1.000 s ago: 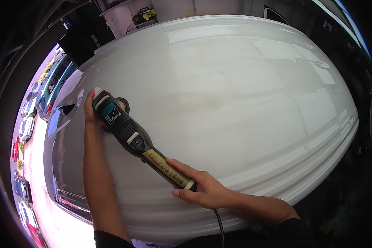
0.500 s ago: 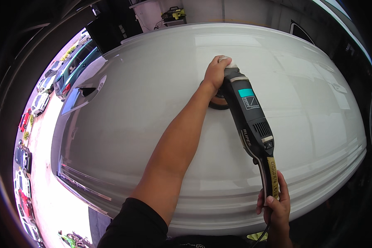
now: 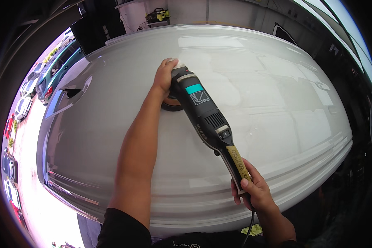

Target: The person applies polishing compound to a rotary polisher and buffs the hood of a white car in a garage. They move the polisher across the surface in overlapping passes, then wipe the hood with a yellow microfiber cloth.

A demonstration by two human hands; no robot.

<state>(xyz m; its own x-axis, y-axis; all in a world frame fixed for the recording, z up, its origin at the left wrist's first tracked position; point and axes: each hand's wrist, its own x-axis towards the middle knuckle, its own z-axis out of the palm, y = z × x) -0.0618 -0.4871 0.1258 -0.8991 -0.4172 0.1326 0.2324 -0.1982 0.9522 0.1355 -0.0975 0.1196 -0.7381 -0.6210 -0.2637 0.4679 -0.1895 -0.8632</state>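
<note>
Your left grip point(image 3: 166, 76) is clasped over the pale cap at the front end of the long black-and-grey plastic polisher point(image 3: 200, 105) with a teal patch on its back. Your right grip point(image 3: 258, 192) is wrapped around its slim rear handle, thumb on top and fingertips curling out on the far side, beside the strip of yellow tape point(image 3: 235, 157) with handwriting on it. The tool lies slantwise over the broad, glossy white vehicle panel point(image 3: 256, 111), its head farther from you and to the left, its tail near you and to the right.

Holding it at both ends probably lets your left grip steady and weight the head while your right grip sets the angle. The round pad with an orange-brown face and black rim point(image 3: 172, 104) sits under the head, partly behind your left wrist; it appears to meet the panel, though its underside is hidden.

The thin black cable point(image 3: 249, 227) drops from the tail past your right grip toward you, a path that likely keeps it away from the pad. A crumpled yellow-green cloth point(image 3: 256, 230) shows just beside it.
</note>
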